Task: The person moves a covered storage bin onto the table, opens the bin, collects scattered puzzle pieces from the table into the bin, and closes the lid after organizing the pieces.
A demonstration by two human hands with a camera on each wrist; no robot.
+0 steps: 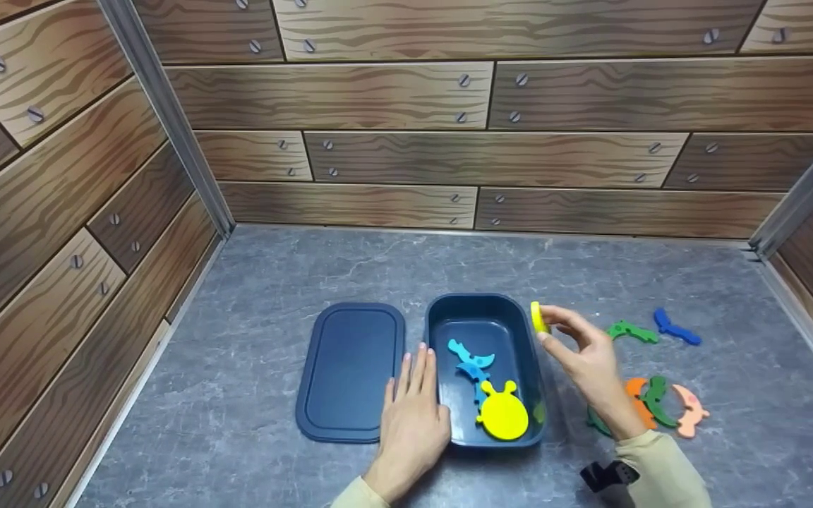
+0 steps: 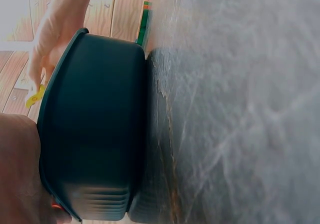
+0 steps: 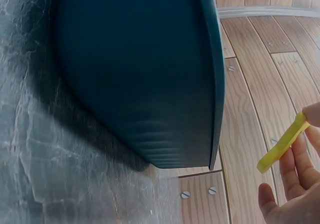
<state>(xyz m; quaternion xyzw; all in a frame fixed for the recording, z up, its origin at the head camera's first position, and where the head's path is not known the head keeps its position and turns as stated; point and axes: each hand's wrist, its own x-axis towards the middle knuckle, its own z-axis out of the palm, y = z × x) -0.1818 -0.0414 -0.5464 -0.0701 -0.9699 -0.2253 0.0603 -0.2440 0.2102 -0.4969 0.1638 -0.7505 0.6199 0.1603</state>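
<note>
A dark blue rectangular box point(image 1: 442, 310) stands without its lid on the grey surface. Inside it lie light blue animal-shaped pieces point(image 1: 475, 360) and a round yellow piece point(image 1: 504, 416) with small knobs. My left hand point(image 1: 415, 423) rests with straight fingers along the box's left rim. Over the right rim, my right hand point(image 1: 586, 356) pinches a thin yellow piece point(image 1: 537, 317) on edge between thumb and fingers; the same yellow piece point(image 3: 282, 146) shows in the right wrist view, raised beside the box wall.
The flat dark blue lid point(image 1: 351, 370) lies left of the box. To the right are a light green piece point(image 1: 632, 331), a blue piece point(image 1: 676, 328), and orange point(image 1: 638, 402), dark green point(image 1: 657, 402) and pink point(image 1: 691, 411) pieces. Wood-patterned walls point(image 1: 392, 159) surround the surface.
</note>
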